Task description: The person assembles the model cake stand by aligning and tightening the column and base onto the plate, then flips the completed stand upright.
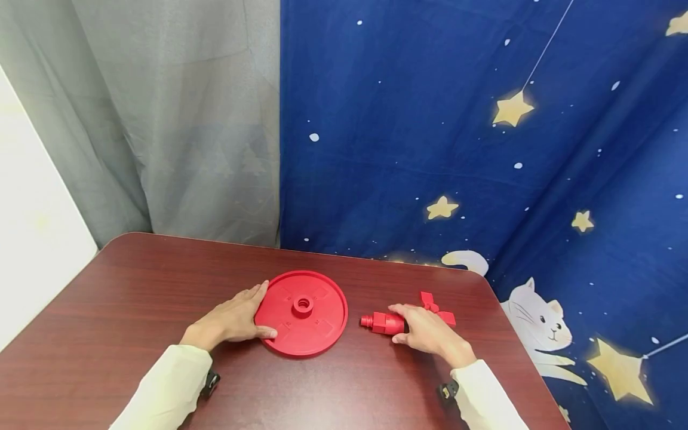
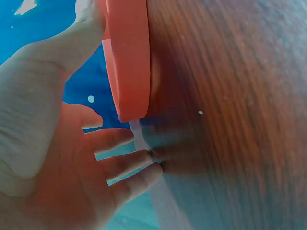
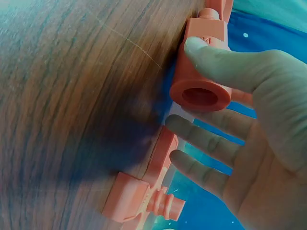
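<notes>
A red round disc point(image 1: 317, 286) with a raised rim and a central socket lies on the table. My left hand point(image 1: 233, 316) is at its left edge, the thumb over the rim and the index finger along it; in the left wrist view the other fingers spread out straight beside the disc point(image 2: 133, 62). My right hand point(image 1: 430, 331) pinches a red threaded connector point(image 1: 388, 323) by its cylindrical body, thumb on top. Its hollow end faces the camera in the right wrist view. Under and behind that hand lies a red cross-shaped piece point(image 1: 445, 317) with a threaded stud point(image 3: 165, 205).
The dark red wooden table point(image 1: 312, 394) has rounded far corners. Right behind it hang a grey curtain point(image 1: 199, 119) and a blue starry curtain point(image 1: 387, 149). A bright white surface point(image 1: 37, 215) stands at the left.
</notes>
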The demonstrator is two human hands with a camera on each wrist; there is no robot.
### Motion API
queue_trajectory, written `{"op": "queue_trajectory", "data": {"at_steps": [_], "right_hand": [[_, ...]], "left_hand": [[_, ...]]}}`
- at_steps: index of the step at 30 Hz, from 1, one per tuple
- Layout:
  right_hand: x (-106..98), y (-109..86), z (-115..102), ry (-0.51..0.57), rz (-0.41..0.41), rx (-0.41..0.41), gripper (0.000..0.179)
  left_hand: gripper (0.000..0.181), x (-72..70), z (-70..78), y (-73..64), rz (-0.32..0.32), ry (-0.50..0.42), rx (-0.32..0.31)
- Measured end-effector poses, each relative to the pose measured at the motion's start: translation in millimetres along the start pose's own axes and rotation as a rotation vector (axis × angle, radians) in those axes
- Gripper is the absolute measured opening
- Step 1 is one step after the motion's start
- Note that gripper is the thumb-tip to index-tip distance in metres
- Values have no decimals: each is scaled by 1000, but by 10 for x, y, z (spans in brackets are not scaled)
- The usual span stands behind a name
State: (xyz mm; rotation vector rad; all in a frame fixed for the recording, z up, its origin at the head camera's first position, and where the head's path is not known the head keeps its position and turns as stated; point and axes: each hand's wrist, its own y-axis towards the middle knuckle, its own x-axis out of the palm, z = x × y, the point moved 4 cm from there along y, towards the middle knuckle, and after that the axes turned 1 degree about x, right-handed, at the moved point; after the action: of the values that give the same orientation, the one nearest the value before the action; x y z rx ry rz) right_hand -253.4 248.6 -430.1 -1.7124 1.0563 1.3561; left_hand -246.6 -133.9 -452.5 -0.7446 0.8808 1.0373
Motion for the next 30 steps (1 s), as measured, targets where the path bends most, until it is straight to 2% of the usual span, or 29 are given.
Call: {"op": "queue_trajectory", "data": {"at_steps": [3, 9, 14, 18, 25, 30], "right_hand": [[10, 8, 10, 2, 6, -23, 61], [29, 36, 38, 77, 2, -35, 55], [18, 102, -2, 156, 61, -40, 51], [-28, 207, -151, 197, 119, -49, 48], [-118, 419, -539, 267, 159, -68, 45], [-142, 524, -732, 228, 189, -91, 43]], "left_hand": [[116, 11, 7, 3, -4, 8, 2], [113, 25, -11, 32, -13, 36, -18], [112, 29, -21, 31, -33, 43, -16], [114, 2, -21, 16, -46, 56, -14], [117, -23, 12, 15, -75, 66, -20], [118, -18, 38, 36, -82, 53, -25]]}}
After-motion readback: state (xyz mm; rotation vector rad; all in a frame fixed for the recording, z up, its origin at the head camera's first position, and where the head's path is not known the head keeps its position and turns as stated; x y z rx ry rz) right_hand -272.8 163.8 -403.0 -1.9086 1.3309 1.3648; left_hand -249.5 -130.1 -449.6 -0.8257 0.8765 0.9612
